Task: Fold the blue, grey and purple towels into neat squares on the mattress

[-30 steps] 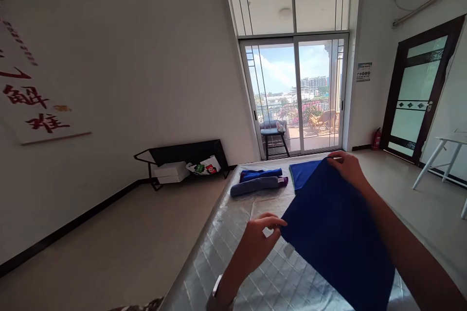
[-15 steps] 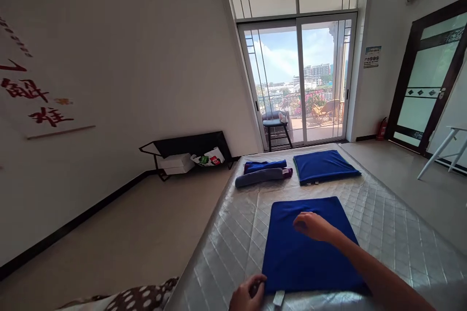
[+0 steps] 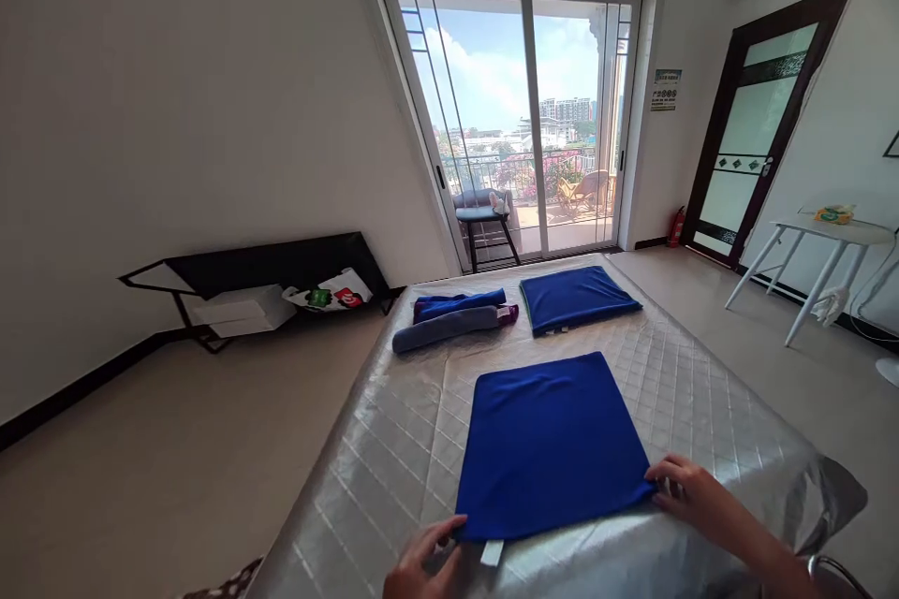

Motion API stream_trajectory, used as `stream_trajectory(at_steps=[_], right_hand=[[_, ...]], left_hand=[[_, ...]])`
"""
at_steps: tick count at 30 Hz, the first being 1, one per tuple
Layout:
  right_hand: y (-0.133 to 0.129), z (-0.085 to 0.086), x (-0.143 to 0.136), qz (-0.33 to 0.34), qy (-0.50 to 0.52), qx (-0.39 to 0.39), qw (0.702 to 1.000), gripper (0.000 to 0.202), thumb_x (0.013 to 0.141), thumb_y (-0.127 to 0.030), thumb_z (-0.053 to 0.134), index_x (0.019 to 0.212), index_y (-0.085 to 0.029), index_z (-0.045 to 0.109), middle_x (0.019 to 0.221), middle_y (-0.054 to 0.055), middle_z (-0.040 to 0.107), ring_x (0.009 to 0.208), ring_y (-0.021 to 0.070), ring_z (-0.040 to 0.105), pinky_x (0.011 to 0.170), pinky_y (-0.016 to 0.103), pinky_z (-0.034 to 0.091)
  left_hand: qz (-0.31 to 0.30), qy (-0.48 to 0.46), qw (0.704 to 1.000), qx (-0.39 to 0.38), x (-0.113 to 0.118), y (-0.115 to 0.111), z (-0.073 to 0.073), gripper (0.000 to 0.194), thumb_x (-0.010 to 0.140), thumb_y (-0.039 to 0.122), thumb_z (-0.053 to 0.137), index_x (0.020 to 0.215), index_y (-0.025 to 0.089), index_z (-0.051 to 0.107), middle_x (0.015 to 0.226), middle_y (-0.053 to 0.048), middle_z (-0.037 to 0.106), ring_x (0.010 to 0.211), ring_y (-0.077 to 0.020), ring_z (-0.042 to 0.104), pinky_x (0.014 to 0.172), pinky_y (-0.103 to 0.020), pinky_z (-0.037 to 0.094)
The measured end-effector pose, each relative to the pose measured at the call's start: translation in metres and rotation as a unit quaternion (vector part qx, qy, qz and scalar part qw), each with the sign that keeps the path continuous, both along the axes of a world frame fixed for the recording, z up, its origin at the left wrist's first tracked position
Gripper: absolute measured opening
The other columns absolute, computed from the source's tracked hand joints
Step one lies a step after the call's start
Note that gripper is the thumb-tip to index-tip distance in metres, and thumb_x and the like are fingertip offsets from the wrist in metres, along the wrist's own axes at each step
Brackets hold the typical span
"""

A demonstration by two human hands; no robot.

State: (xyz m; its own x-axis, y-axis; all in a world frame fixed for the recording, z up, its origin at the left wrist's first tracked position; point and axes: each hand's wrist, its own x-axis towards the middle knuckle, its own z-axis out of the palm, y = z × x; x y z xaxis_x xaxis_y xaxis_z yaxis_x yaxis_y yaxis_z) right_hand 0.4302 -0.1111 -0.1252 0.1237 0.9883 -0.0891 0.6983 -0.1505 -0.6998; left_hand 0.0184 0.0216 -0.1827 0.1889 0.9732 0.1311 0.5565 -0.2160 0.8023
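The blue cloth [image 3: 552,449] lies flat toward the mattress's [image 3: 365,459] near edge, likely soft, light and best held by its near corners, where the left hand [image 3: 425,563] touches, thumb apart, and the right hand [image 3: 692,494] maybe pinches.

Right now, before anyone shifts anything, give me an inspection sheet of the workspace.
Surface: silver quilted cover, creased in places.
Job's things: near blue cloth lies flat, white tag at its near edge; far blue cloth lies beyond it.
Clutter: grey-blue roll beside a blue bundle, far left; white box and printed bag on a black rack.
Hands: left hand at the cloth's near-left corner, right hand at its near-right; grip unclear.
Cables: apparent pale cord by the white table.
Surroundings: sliding glass doors, fire extinguisher.
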Motion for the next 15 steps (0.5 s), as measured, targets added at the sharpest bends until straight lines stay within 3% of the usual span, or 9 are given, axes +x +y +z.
stream_trajectory(at_steps=[4,8,11,15], right_hand=[[0.003,0.002,-0.002,-0.010,-0.003,0.037,0.999,0.025,0.086,-0.036,0.052,0.093,-0.027,0.074,0.092,0.003,0.073,0.075,0.0186,0.070,0.074,0.030,0.054],[0.004,0.019,-0.004,-0.042,0.100,0.070,0.992,0.032,0.089,-0.049,0.052,0.098,-0.027,0.074,0.074,0.001,0.075,0.070,0.0203,0.072,0.069,0.031,0.057],[0.006,0.043,-0.006,-0.102,0.134,0.127,0.977,0.036,0.084,-0.056,0.058,0.094,-0.025,0.074,0.076,0.002,0.077,0.073,0.0221,0.074,0.071,0.032,0.060],[0.009,0.081,-0.007,-0.130,0.118,0.201,0.964,0.039,0.080,-0.057,0.065,0.099,-0.024,0.075,0.088,0.005,0.079,0.081,0.0246,0.076,0.076,0.035,0.063]], left_hand=[[0.002,-0.007,0.996,0.091,0.003,0.006,0.002,0.044,0.077,0.070,0.060,0.085,0.032,0.080,0.083,-0.001,0.078,0.074,-0.0211,0.074,0.072,-0.029,0.061],[0.012,-0.029,0.989,0.144,0.009,0.008,0.017,0.044,0.080,0.071,0.059,0.087,0.033,0.080,0.084,-0.001,0.076,0.074,-0.0186,0.073,0.063,-0.023,0.060],[0.037,-0.044,0.981,0.183,0.014,0.009,0.041,0.045,0.080,0.072,0.060,0.084,0.031,0.080,0.082,-0.002,0.073,0.068,-0.0172,0.070,0.049,-0.021,0.056],[0.050,-0.035,0.972,0.227,0.013,0.010,0.087,0.046,0.082,0.070,0.059,0.084,0.030,0.080,0.090,-0.003,0.075,0.070,-0.0164,0.070,0.064,-0.024,0.059]])
